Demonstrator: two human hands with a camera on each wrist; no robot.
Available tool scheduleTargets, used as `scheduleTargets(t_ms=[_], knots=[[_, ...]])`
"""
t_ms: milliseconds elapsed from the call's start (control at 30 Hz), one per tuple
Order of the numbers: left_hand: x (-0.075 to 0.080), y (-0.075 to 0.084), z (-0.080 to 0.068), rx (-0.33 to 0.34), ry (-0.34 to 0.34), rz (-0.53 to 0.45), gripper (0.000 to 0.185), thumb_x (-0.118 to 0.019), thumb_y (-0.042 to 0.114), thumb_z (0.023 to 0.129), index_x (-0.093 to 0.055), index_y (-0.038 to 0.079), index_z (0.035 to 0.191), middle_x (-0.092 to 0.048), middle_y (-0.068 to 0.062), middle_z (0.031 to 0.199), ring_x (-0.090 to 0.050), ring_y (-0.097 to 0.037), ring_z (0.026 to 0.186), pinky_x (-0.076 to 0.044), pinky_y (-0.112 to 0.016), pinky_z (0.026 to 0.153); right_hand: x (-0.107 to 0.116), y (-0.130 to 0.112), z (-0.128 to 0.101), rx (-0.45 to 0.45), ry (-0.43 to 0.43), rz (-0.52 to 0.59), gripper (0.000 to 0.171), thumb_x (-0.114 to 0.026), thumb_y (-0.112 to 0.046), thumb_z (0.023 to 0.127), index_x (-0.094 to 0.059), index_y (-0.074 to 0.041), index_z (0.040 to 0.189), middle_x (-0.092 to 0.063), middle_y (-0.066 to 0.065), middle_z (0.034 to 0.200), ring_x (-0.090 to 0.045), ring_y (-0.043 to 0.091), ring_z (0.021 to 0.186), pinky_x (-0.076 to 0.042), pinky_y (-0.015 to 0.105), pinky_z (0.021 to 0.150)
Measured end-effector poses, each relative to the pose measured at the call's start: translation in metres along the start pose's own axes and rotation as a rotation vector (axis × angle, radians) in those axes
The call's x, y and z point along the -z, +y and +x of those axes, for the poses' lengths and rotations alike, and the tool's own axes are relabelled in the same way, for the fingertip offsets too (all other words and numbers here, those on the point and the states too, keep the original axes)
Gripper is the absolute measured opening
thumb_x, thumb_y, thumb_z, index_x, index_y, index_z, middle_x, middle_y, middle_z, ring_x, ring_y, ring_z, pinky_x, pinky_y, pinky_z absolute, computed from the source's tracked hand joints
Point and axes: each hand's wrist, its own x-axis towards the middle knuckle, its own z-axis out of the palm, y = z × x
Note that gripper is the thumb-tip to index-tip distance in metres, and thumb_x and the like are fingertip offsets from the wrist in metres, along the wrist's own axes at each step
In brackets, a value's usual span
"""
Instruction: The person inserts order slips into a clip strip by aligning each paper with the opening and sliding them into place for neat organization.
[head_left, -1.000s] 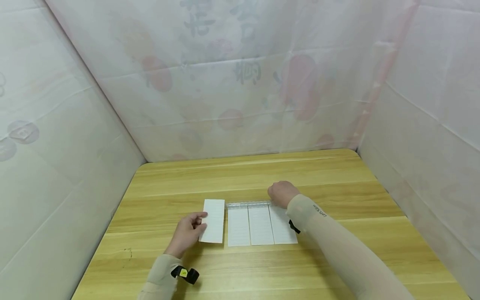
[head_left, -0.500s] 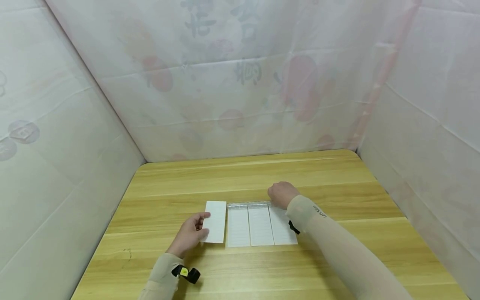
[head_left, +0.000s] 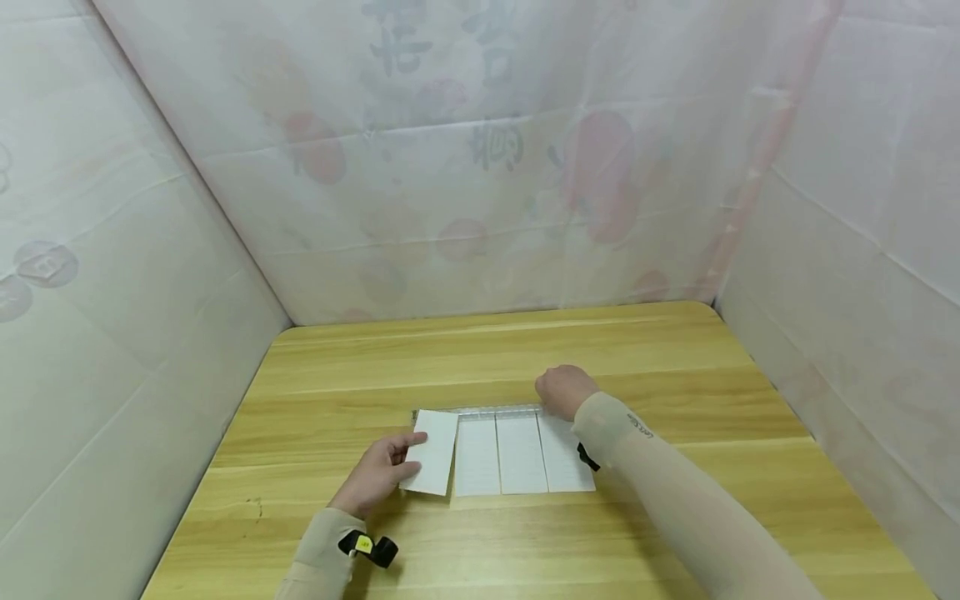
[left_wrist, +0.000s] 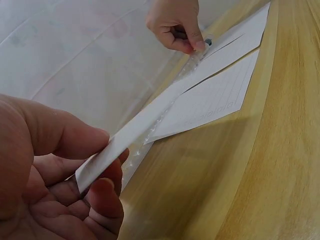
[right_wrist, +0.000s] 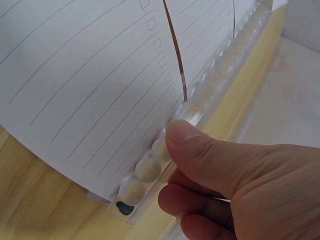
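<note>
My left hand (head_left: 378,473) pinches the left edge of a white paper slip (head_left: 433,450) between thumb and fingers. The slip tilts above the table, overlapping the left end of a clear plastic strip (head_left: 480,412) with round bumps. Three white lined sheets (head_left: 521,454) lie side by side below the strip, their top edges meeting it; small printed checkboxes (right_wrist: 162,62) show in the right wrist view. At the strip's right end, my right hand (head_left: 566,390) pinches it, thumb on top. A dark spot (right_wrist: 125,207) marks that end.
The wooden table (head_left: 480,542) has rounded far corners. Pale printed fabric (head_left: 465,167) hangs behind it and along both sides. Each wrist carries a black strap camera (head_left: 371,548) over a beige sleeve.
My left hand has carried the slip slightly right and toward me, tilting it clockwise. The strip's left end now shows behind it. The right hand stays in place on the strip.
</note>
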Motion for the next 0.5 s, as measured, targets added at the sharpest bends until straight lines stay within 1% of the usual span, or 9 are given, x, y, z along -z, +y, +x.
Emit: scheduleTargets(t_ms=[67,133,233,333,400,500], knots=[[0.0000,-0.0005,-0.0002,0.001,0.003,0.009,0.039,-0.065,0.003,0.090,-0.059,0.001,0.129,-0.052,-0.016,0.135,-0.050,-0.023,0.105,-0.044,-0.028,0.086,-0.0002,-0.0007,-0.0006,0.002,0.005,-0.004,0.012,-0.072,-0.008,0.086,-0.067,-0.009,0.075,-0.061,0.000,0.066,-0.045,0.012,0.055,-0.048,0.029,0.058],[0.0003,-0.0009,-0.0008,-0.002,0.004,0.008,0.038,-0.067,0.005,0.089,-0.060,0.000,0.125,-0.055,-0.017,0.131,-0.051,-0.020,0.096,-0.044,-0.024,0.079,0.0001,-0.0011,-0.0010,0.006,0.010,-0.009,0.012,-0.071,-0.008,0.086,-0.067,-0.009,0.075,-0.061,0.001,0.066,-0.045,0.012,0.055,-0.048,0.029,0.058],[0.0010,-0.0018,-0.0015,0.000,-0.009,-0.001,0.039,-0.070,0.007,0.087,-0.061,-0.002,0.123,-0.058,-0.016,0.126,-0.051,-0.017,0.088,-0.044,-0.021,0.073,0.0008,-0.0008,-0.0012,0.009,0.009,-0.012,0.012,-0.071,-0.008,0.087,-0.067,-0.009,0.076,-0.061,0.001,0.066,-0.046,0.011,0.055,-0.048,0.029,0.058],[0.0011,-0.0025,-0.0023,0.011,-0.015,-0.014,0.040,-0.073,0.008,0.085,-0.061,-0.002,0.122,-0.060,-0.015,0.121,-0.047,-0.017,0.079,-0.043,-0.023,0.067,0.0010,-0.0001,-0.0011,0.010,0.004,-0.012,0.011,-0.071,-0.008,0.087,-0.067,-0.009,0.076,-0.061,0.001,0.067,-0.046,0.011,0.056,-0.048,0.028,0.058],[0.0009,-0.0024,-0.0029,0.021,-0.007,-0.015,0.041,-0.074,0.008,0.084,-0.061,-0.001,0.122,-0.060,-0.013,0.119,-0.047,-0.017,0.078,-0.043,-0.023,0.067,0.0012,0.0004,-0.0012,0.012,0.002,-0.010,0.011,-0.071,-0.008,0.087,-0.067,-0.009,0.077,-0.061,0.001,0.067,-0.047,0.011,0.056,-0.048,0.028,0.058],[0.0005,-0.0019,-0.0039,0.024,0.010,-0.013,0.041,-0.074,0.008,0.083,-0.062,-0.002,0.121,-0.061,-0.012,0.118,-0.048,-0.017,0.080,-0.044,-0.024,0.071,0.0015,0.0007,-0.0016,0.017,0.008,0.002,0.011,-0.072,-0.010,0.086,-0.066,-0.009,0.077,-0.061,0.000,0.067,-0.047,0.010,0.056,-0.048,0.028,0.059]])
